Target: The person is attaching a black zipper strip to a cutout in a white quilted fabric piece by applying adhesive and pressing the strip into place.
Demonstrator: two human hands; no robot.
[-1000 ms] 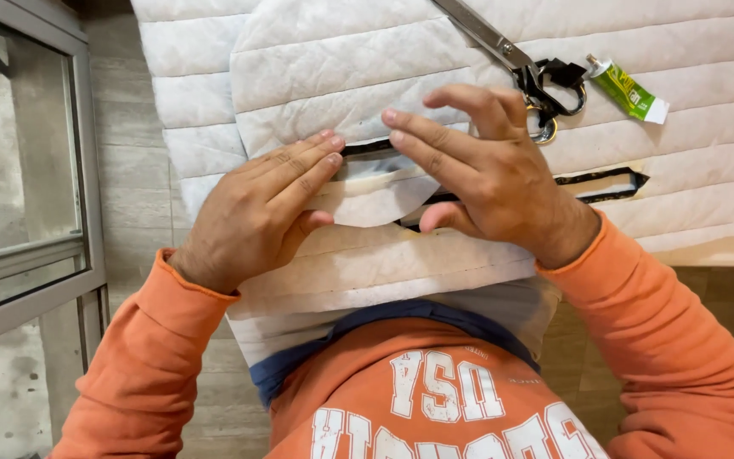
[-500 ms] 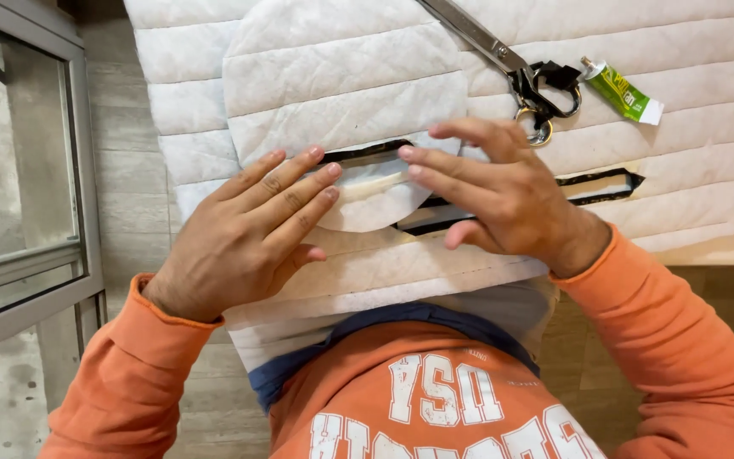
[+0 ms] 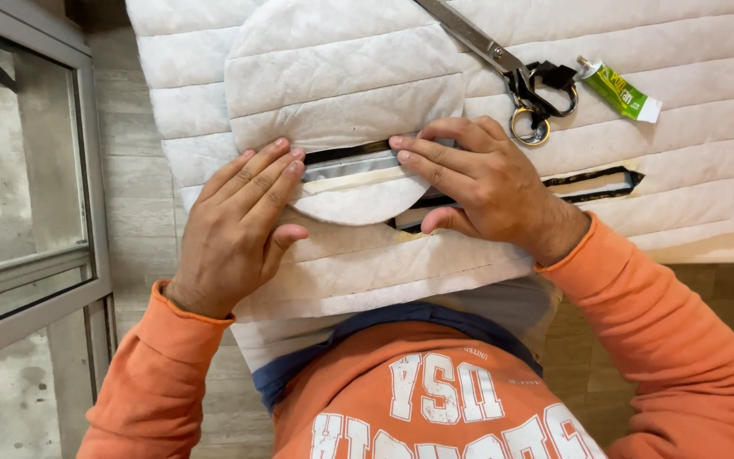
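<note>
A round white quilted fabric piece lies on a larger white quilted sheet. A dark slit crosses the round piece near its lower edge. My left hand lies flat with its fingertips on the left end of the slit. Flat on the right end rests my right hand, fingers pointing left. Both hands press down and hold nothing. A second dark-edged slit runs through the sheet to the right of my right hand.
Long metal scissors with black handles lie at the top, just above my right hand. A small green glue tube lies to their right. A glass-and-metal door frame stands at the left. Wood flooring shows below.
Both hands have slid slightly outward and flattened along the slit. The fingertips now sit at its two ends, showing more of the round piece's lower edge.
</note>
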